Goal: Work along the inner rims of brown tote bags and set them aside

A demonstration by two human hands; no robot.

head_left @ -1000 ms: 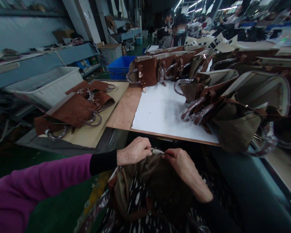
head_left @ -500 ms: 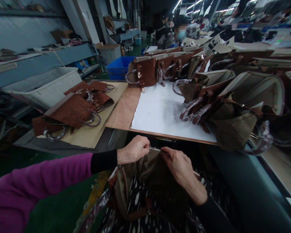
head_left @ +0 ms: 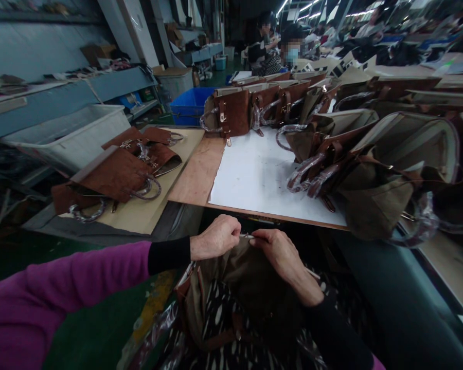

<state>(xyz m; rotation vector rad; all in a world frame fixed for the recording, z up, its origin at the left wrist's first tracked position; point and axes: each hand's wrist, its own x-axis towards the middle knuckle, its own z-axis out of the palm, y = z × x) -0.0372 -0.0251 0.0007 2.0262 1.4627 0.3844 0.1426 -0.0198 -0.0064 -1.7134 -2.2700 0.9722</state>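
Observation:
A handbag (head_left: 250, 272) with an olive-brown side and brown trim lies over my lap, against black-and-white patterned cloth. Both hands pinch its pale upper edge, a short way apart. My left hand (head_left: 218, 237) is closed on the edge from the left, with knuckles up. From the right, my right hand (head_left: 287, 259) grips the same edge between thumb and fingers. A short stretch of whitish edge shows between the hands; whether a small part is pinched there, I cannot tell. The bag's plastic-wrapped handle (head_left: 158, 329) hangs at lower left.
Ahead is a table with a white sheet (head_left: 243, 174). Brown handbags (head_left: 235, 113) stand along its back, and more open bags (head_left: 378, 190) crowd its right side. Several bags (head_left: 108, 172) lie on tan board at left. A blue bin (head_left: 189, 105) and masked person (head_left: 287, 54) are beyond.
My right hand has shifted slightly left and up along the bag's edge, closer to my left hand. My left hand has moved slightly right. Both keep their grip.

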